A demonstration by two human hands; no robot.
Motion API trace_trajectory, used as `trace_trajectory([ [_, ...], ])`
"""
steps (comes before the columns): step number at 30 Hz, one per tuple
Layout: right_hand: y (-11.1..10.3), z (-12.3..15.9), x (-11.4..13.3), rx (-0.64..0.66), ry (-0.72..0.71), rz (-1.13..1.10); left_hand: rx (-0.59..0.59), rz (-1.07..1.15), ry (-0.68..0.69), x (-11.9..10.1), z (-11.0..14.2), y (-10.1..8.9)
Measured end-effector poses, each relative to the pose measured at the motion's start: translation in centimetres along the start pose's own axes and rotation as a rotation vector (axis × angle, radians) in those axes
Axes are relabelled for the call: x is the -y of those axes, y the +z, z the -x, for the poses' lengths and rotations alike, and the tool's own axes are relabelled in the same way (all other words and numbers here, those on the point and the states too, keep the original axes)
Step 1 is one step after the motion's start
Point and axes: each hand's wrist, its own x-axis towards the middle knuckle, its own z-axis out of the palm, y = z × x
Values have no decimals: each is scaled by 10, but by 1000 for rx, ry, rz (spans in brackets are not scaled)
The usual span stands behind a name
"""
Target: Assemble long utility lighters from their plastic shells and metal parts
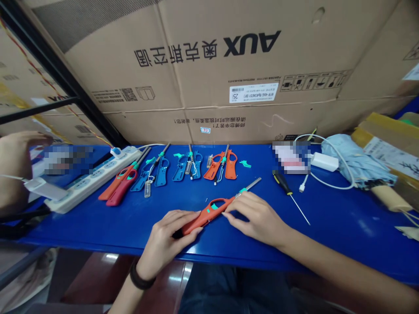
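Note:
An orange long-nosed lighter (212, 211) with a green trigger and a metal tube lies on the blue table (137, 226), close to its front edge. My left hand (170, 237) is closed around the lighter's handle end. My right hand (253, 213) pinches the lighter near the green trigger and the base of the tube. Both hands rest on the tabletop.
Farther back lie an orange and a red lighter (119, 185), opened blue lighter shells (163, 170) and opened orange shells (222, 165). A screwdriver (290, 194) lies to the right, a white power strip (88, 181) on the left, a charger (324, 161) and folded umbrella (356, 163). Cardboard boxes (229, 65) stand behind. Another person's hand (16, 148) shows at left.

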Motion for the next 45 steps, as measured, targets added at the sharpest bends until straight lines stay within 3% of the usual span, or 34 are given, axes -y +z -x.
trace_trajectory([
  [3,-14,-5,-11,59,167,-64,2,-5,10,0,2,-1],
  [8,-13,-6,-33,263,235,-183,-1,-42,40,2,6,1],
  [13,-8,-9,-37,275,293,-259,-2,-73,30,-1,4,4],
  [19,-16,-20,-42,367,369,-342,-38,-66,-85,-10,4,8],
  [31,-15,-16,-42,324,369,-421,117,-48,-46,-11,3,5],
  [33,-15,-16,-41,327,387,-418,104,-59,-61,-11,5,6],
  [39,-15,-14,-44,325,386,-437,-92,-81,-82,-9,15,9],
  [45,-14,-11,-44,310,385,-443,-19,-51,-92,-7,15,6],
])
